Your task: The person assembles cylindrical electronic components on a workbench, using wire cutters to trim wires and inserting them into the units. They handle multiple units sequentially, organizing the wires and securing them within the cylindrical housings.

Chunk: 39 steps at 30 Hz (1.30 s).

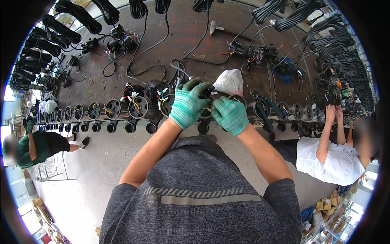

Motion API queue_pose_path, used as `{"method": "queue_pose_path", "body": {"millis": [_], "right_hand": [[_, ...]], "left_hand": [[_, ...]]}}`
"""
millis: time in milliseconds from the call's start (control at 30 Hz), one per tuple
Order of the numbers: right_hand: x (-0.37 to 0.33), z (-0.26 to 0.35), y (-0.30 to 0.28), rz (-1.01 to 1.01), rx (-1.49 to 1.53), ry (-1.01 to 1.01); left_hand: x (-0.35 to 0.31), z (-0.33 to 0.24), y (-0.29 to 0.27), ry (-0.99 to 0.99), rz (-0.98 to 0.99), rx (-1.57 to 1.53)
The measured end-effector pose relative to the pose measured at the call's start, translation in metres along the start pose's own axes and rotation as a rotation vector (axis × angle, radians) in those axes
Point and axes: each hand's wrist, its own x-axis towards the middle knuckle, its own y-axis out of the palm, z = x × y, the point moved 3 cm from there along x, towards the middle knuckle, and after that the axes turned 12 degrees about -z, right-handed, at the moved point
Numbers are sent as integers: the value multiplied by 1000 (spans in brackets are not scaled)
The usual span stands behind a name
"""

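Note:
Both my hands wear green-white knitted gloves and work close together at the near edge of the bench. My left hand [189,103] is closed round a small black part [208,92], mostly hidden by the fingers; a grey cable [178,65] runs up to it. Just right of it, my right hand [230,115] is bent in a pinch over a round housing, and whatever lies in its fingertips is hidden. A white plastic bag [229,82] sits behind the right hand. Left of my hands stands an open round housing [139,107] with coloured wires inside.
Dark-handled pliers [266,107] lie to the right. Round housings line the bench edge [93,110]. Coiled black cables [77,16] hang along the far rim, their leads crossing the brown bench top [183,36]. One person [329,158] works at right, another [36,146] at left.

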Motion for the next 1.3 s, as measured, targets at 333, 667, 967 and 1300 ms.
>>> {"method": "queue_pose_path", "body": {"millis": [333, 667, 967, 1300], "right_hand": [[14, -43, -3, 224, 210, 460], [106, -106, 84, 1326, -427, -371], [96, -112, 96, 1287, -504, -217], [88, -107, 12, 842, -327, 102]], "left_hand": [[-14, -1, 7, 25, -139, 49], [-6, 4, 6, -108, -175, 3], [-7, -11, -4, -162, -94, 58], [-9, 4, 2, -153, -161, 12]]}}
